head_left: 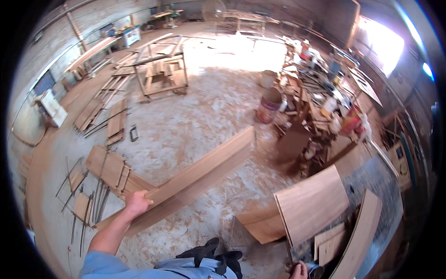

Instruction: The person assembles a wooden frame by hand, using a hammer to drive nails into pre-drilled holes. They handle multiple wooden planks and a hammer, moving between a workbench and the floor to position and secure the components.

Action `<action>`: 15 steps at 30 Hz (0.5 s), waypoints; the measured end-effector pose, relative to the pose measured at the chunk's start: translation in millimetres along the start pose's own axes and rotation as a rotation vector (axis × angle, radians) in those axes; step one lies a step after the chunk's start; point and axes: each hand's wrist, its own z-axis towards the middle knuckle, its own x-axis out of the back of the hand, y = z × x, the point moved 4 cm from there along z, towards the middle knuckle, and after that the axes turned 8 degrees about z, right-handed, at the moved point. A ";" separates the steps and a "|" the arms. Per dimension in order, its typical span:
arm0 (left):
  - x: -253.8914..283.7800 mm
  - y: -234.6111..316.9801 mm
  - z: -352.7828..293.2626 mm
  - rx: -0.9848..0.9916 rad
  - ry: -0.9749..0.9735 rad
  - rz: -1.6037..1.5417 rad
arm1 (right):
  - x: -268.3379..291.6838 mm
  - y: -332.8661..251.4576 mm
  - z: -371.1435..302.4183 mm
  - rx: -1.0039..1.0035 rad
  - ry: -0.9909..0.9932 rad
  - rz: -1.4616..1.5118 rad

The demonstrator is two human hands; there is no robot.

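My left hand is closed round the edge of a long wooden board. The board slants across the middle of the view, from low on the left up towards the centre, above the floor. At the bottom edge, beside a worktable, my right hand shows only in part. Its fingers are curled, and what they hold, if anything, is hidden. Close to it lie a large thin wooden panel, smaller wood pieces and a long curved-looking board. A browner sheet juts out under the panel.
Wood panels and dark metal bars lie on the floor to the left. Farther off stands a metal-framed rack with wood. At right, scrap and cans form a heap, with a bucket before it.
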 end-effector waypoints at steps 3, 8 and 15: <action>13.7 12.5 -6.4 0.035 -0.001 -0.099 | -42.6 4.1 3.0 -0.071 -0.111 0.037; 17.1 24.4 -2.4 0.017 0.027 -0.189 | -96.0 48.9 42.0 -0.128 -0.338 0.208; 23.2 28.3 32.8 0.043 -0.112 -0.670 | -194.6 40.3 56.3 -0.252 -0.447 0.267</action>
